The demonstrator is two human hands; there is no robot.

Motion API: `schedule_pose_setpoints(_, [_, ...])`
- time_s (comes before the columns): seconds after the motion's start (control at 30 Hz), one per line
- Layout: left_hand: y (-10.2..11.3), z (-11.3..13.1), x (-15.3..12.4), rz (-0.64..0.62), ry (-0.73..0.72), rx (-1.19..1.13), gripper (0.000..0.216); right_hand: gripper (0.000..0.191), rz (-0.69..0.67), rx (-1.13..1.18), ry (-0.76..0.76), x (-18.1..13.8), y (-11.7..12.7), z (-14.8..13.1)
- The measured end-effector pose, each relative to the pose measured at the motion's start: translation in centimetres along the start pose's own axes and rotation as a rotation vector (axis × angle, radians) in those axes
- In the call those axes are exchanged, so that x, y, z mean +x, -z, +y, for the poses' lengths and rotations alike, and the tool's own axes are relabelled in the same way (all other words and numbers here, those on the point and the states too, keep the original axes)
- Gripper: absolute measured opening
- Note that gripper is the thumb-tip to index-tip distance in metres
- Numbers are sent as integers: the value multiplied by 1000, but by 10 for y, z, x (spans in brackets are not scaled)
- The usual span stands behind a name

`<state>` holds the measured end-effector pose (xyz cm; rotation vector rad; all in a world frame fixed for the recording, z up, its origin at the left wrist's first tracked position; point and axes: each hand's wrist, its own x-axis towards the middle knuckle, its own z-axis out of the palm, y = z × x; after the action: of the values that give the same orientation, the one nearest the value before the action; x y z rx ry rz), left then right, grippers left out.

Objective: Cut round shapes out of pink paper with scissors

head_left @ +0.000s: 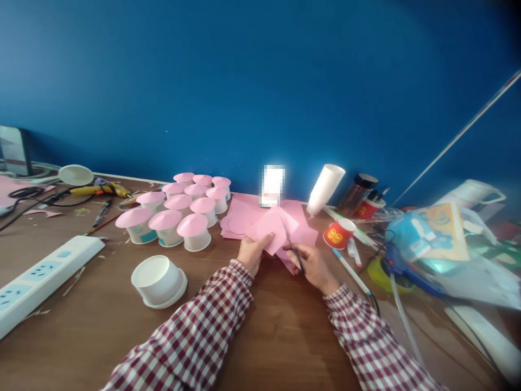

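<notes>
My left hand is closed on a piece of pink paper, the thumb lying on top of it. In my right hand is a pair of scissors with dark handles, its blades reaching up across the paper's right part. Under and behind the held piece lies a stack of pink sheets, some with curved outlines. To the left stand several white paper cups with pink cone tops. Closer to me, a white bowl rests upside down on a round rim or lid.
A white power strip and a yellow glue gun lie on the left. Right of the paper are a tilted stack of white cups, a red paper cup, a pen, a blue glue gun and plastic bags.
</notes>
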<state>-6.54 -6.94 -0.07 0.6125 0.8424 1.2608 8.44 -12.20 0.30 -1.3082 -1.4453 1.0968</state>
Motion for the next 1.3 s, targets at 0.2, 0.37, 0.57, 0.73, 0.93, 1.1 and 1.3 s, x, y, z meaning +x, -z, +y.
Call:
schedule_pose_setpoints(0.2, [1,0,0,-27,-7,4,41,29,8,1,10,-2,0,0])
schedule_pose_setpoints(0.37, [1,0,-1,-22,-3,-1,42,29,16,2,-5,-2,-1,-4])
schedule_pose_setpoints(0.57, [1,1,0,-20,0,7,39,29,14,31,-13,0,-2,-4])
schedule_pose_setpoints(0.73, [2,-1,1,-33,-15,7,39,30,6,48,-13,0,-1,-4])
schedule_pose_setpoints(0.93, [3,-2,2,-24,-12,-8,40,32,19,9,-26,-1,-2,-5])
schedule_pose_setpoints(1.1, [3,-1,1,-22,-5,-4,42,31,18,-11,-5,-2,-1,-4])
schedule_pose_setpoints(1.3, [2,0,1,-41,0,-14,42,32,11,-21,2,-2,-1,-5])
